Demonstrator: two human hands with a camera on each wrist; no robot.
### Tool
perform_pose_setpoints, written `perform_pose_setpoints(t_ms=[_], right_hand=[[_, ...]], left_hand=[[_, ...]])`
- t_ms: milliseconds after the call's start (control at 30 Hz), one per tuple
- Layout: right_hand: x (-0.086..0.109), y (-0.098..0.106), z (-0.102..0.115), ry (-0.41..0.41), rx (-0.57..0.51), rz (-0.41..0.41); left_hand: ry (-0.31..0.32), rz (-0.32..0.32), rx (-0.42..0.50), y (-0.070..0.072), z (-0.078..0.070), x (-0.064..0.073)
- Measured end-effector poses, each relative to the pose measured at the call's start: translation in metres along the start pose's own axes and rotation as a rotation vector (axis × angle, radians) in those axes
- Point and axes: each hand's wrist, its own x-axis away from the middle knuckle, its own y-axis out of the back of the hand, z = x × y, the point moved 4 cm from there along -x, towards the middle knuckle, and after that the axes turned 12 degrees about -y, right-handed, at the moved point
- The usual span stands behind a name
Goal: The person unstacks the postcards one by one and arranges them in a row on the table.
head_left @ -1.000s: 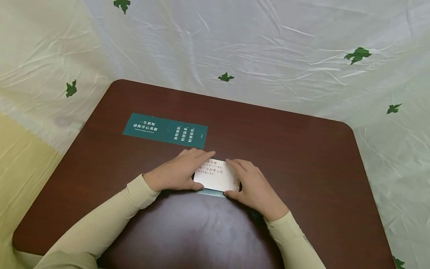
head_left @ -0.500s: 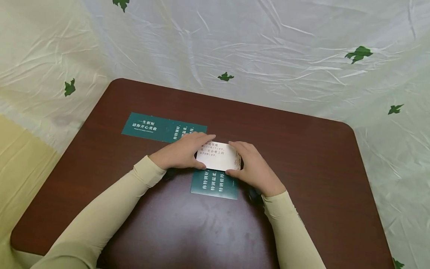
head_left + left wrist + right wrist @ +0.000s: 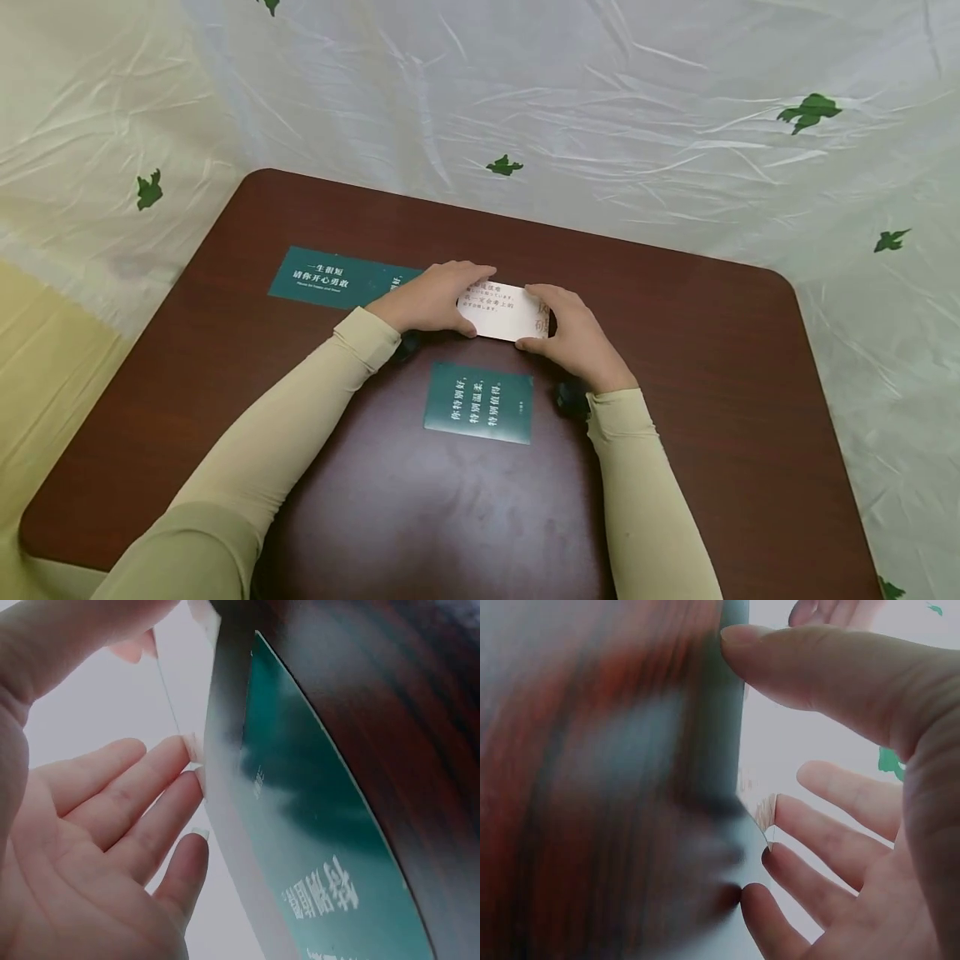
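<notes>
my left hand (image 3: 433, 297) and right hand (image 3: 579, 342) pinch the white card (image 3: 501, 315) at opposite ends between them, and i judge it light, stiffish and easily creased, best taken by its edges.

White card (image 3: 495, 318): farther up the counter (image 3: 720, 358) than a second ago
Left grip (image 3: 435, 296) and right grip (image 3: 573, 333): moved forward along with it
Near green card (image 3: 478, 406): almost wholly hidden earlier, now in full view
Far green card (image 3: 326, 279): right part now hidden behind the left grip
</notes>
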Motion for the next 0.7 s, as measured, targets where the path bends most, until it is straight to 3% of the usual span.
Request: perform_pose_setpoints(t_ms=[300,700], right_hand=[[-0.0036,0.0014,-0.0097,-0.041,0.000,0.018],[-0.0032,-0.0014,-0.0089,-0.039,0.007,0.027]], left_hand=[[0.030,0.030,0.010,-0.0048,0.0013,-0.0105],[0.014,0.017,-0.008,-0.0077,0.0057,-0.0074]])
